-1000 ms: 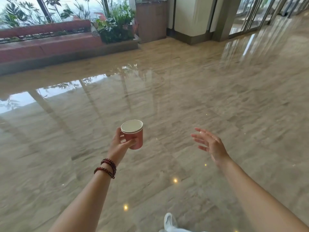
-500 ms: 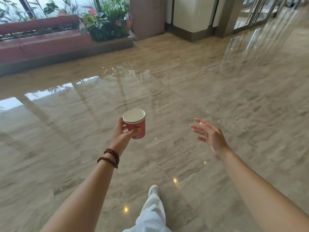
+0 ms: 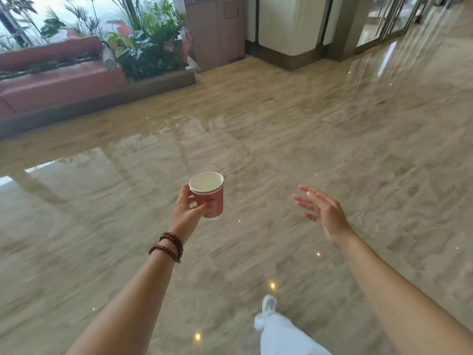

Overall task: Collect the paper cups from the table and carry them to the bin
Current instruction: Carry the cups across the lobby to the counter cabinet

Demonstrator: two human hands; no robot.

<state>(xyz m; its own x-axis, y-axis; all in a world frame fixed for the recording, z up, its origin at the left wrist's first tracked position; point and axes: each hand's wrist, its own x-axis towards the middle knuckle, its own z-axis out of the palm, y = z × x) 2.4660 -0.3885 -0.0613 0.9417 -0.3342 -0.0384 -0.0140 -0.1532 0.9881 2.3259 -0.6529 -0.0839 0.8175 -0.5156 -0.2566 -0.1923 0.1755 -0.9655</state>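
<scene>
At frame centre the left hand point(image 3: 189, 213) is wrapped round the cups point(image 3: 208, 196), red and nested, held upright with the rim level; the right hand point(image 3: 321, 212), centre right, is empty with fingers spread. No bin or table shows. Carrying well likely means a firm but gentle grip and careful steps on the glossy floor point(image 3: 332, 149).

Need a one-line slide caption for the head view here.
Walking across a glossy marble floor, left hand carrying upright nested red paper cups, right hand open and empty.
</scene>
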